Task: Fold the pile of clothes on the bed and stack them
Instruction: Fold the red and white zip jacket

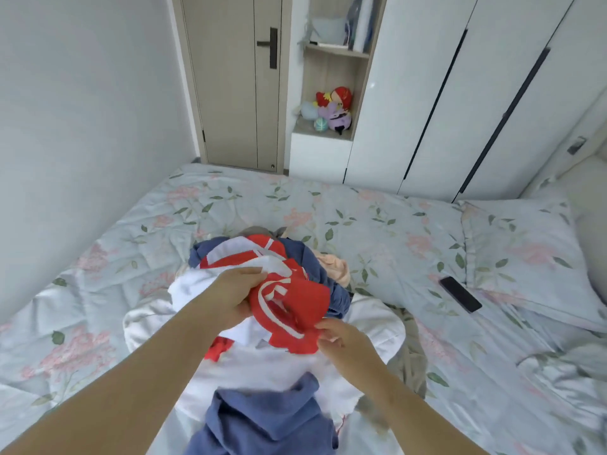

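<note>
Held the red-and-white garment [295, 303] with both hands over the pile of clothes [308, 262], pretty much in the middle of the bed [377, 221]. Bunched its upper edge in the left hand [236, 293], fingers curled right into the fabric. Pinched its lower corner with the right hand [345, 336]. Had the two hands apart, with the crumpled red cloth between them.

Couldn't see much of the pile tbh, what with both forearms and the red cloth in front of it. Made out a white garment [262, 366] spread underneath, a blue garment [269, 418] at the near edge, more blue and a peach garment [335, 267] on the far side, and a grey-beige cloth [414, 356] poking out on the right. Couldn't tell how many pieces in all.

Spotted a dark phone [460, 294] lying flat on the floral quilt off to the right, just beside the pillow [525, 251] and well apart from the pile. Beyond the bed, saw a closed door [236, 83], next to it a shelf niche [331, 133] with plush toys [333, 108] on the lower shelf, then a white wardrobe [460, 93] along the right.
</note>
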The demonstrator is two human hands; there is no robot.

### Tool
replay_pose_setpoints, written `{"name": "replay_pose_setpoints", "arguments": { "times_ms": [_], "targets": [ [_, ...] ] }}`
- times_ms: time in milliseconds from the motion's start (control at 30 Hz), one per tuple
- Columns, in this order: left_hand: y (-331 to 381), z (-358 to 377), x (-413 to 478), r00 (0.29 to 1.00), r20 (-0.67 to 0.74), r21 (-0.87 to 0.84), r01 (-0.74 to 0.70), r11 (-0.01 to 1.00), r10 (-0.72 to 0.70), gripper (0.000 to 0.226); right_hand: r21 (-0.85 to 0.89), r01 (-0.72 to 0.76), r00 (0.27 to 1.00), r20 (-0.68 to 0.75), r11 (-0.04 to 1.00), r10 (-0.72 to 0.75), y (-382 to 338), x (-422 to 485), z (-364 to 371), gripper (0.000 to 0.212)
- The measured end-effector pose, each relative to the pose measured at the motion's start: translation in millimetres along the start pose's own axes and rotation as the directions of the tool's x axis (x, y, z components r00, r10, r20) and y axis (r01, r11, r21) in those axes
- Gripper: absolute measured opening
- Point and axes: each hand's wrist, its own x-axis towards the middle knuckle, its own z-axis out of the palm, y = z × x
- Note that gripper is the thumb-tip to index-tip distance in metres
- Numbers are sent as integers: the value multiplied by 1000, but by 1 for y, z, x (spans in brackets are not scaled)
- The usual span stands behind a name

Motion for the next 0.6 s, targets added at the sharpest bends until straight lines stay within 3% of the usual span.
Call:
{"name": "replay_pose_setpoints", "arguments": {
  "times_ms": [67, 167, 267, 300, 367, 400, 433, 500, 567, 600],
  "targets": [
    [32, 19, -32, 995, 86, 2, -55, 999, 54, 26, 80, 75, 985, -164, 994, -61, -15, -6, -19, 28],
    [72, 53, -79, 957, 240, 41, -179, 983, 164, 20, 113, 297, 918, -306, 948, -251, -53, -19, -52, 35],
    [101, 83, -121, 911, 355, -3, -221, 975, 208, 20, 81, 342, 837, -478, 936, -264, -82, -34, -89, 86],
    [109, 90, -133, 897, 391, -18, -218, 976, 208, 20, 57, 323, 802, -546, 945, -241, -89, -41, -102, 91],
    [121, 101, -151, 870, 444, -40, -222, 974, 217, 19, -38, 357, 739, -600, 933, -307, -100, -57, -129, 57],
    [125, 105, -157, 860, 459, -43, -228, 973, 222, 19, -58, 403, 725, -589, 913, -357, -102, -62, -143, 33],
    [127, 109, -162, 858, 462, -45, -230, 972, 224, 19, -25, 458, 730, -561, 889, -391, -104, -67, -156, 23],
    [126, 113, -162, 863, 424, -35, -286, 958, 273, 27, 246, 505, 811, -463, 827, -358, -108, -77, -178, 12],
    [116, 111, -154, 834, 418, 56, -418, 907, 359, 57, 494, 425, 890, -378, 758, -253, -109, -85, -193, 6],
    [109, 109, -150, 803, 464, 146, -487, 861, 375, 73, 537, 373, 912, -363, 757, -192, -105, -87, -197, 5]
  ]
}}
